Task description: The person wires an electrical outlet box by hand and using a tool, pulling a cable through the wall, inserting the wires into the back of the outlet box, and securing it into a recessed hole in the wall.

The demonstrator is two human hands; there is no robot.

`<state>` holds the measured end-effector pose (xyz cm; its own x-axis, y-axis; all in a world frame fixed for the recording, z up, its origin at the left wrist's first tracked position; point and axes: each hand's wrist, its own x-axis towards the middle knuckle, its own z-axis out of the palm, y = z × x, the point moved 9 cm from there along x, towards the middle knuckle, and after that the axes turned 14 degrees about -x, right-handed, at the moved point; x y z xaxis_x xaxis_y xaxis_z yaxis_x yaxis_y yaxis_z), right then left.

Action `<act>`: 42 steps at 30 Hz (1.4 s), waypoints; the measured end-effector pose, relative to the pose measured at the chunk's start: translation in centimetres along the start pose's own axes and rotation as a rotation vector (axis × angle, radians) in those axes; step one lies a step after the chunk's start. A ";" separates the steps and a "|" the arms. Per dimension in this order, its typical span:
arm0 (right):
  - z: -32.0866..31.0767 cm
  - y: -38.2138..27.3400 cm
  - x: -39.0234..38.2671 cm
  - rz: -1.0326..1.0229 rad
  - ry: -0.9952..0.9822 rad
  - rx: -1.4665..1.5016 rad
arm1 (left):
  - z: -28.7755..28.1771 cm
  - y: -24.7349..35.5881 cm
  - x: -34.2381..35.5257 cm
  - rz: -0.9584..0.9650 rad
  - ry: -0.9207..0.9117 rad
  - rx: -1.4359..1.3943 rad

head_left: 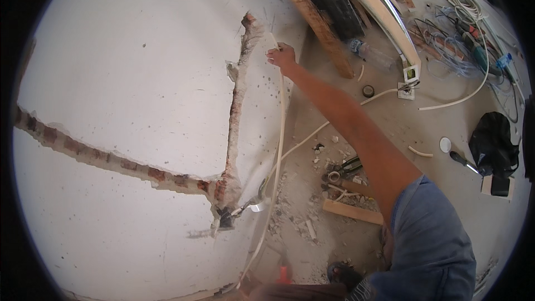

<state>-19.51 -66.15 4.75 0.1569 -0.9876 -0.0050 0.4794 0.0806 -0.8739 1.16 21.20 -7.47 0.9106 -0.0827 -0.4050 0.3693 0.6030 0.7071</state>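
Note:
My right hand [281, 58] reaches out beside the white wall [139, 67], near the top of a chiselled vertical groove [236, 106]. Its fingers are closed round a cream flexible conduit [281, 122], whose short upper end sticks out above them. From the hand, the conduit hangs down along the wall toward the lower edge. A second groove [128, 164], with brick showing, slants across the wall and meets the vertical one at a dark box hole [225, 218]. Cable ends with a grey-white piece [258, 206] stick out there. My left hand is not in view.
Rubble and a wooden block [351, 210] lie on the floor by the wall. Farther off are a tape roll [368, 91], a plastic bottle [373, 54], leaning timber [315, 22], tangled cables [440, 44], a coiled conduit [463, 3] and a black bag [494, 142].

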 end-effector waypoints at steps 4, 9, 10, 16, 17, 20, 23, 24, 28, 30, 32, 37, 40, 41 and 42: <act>-1.0 6.8 10.3 0.071 -0.298 0.389 | 0.0 -0.4 0.4 0.041 0.069 -0.155; -1.9 10.1 16.8 -0.232 -0.440 -0.240 | 4.0 1.0 -2.2 0.498 -0.155 1.140; -1.8 10.3 17.2 -0.064 -0.373 -0.083 | 4.7 1.1 -2.5 0.608 -0.162 1.197; 2.2 6.9 12.3 0.131 -0.196 -0.109 | 1.2 -1.4 0.2 0.157 0.098 -0.116; 2.3 6.8 11.9 0.116 -0.173 -0.120 | 1.2 -1.4 0.2 0.152 0.097 -0.113; 2.4 7.5 11.9 0.091 -0.199 -0.080 | 1.5 -1.2 -0.1 0.165 0.077 -0.071; 2.0 7.6 11.7 0.092 -0.231 0.027 | 0.8 -1.2 -0.2 0.167 0.101 -0.003; 2.2 7.1 11.1 0.096 -0.269 0.017 | 0.1 -1.2 -0.3 0.166 0.137 0.007; 2.0 3.1 4.9 0.053 -0.364 -0.320 | -4.9 -2.9 -2.3 0.121 0.271 0.040; 0.5 1.0 -0.7 -0.039 -0.524 -0.574 | -8.4 -4.2 -3.9 0.100 0.343 0.114; -2.2 0.5 -6.7 -0.104 -0.646 -0.856 | -11.3 -6.2 -4.7 0.014 0.372 0.151; -11.7 3.6 -18.8 -0.199 -0.908 -1.692 | -15.5 -11.8 -7.0 -0.430 0.278 0.393; -14.5 3.8 -21.2 -0.338 -0.911 -2.211 | -13.6 -13.7 -9.3 -0.873 -0.021 0.695; -15.3 3.6 -21.5 -0.330 -0.937 -2.460 | -12.0 -14.0 -10.1 -0.996 -0.169 0.783; -13.4 3.2 -22.4 -0.478 -0.982 -2.368 | -9.7 -14.2 -10.9 -1.093 -0.342 0.866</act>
<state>-33.03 -45.58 -4.47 0.7991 -0.5538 -0.2342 -0.4596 -0.8137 0.3560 -15.78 21.29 -18.72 0.0549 -0.4386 -0.8970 0.7816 -0.5402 0.3119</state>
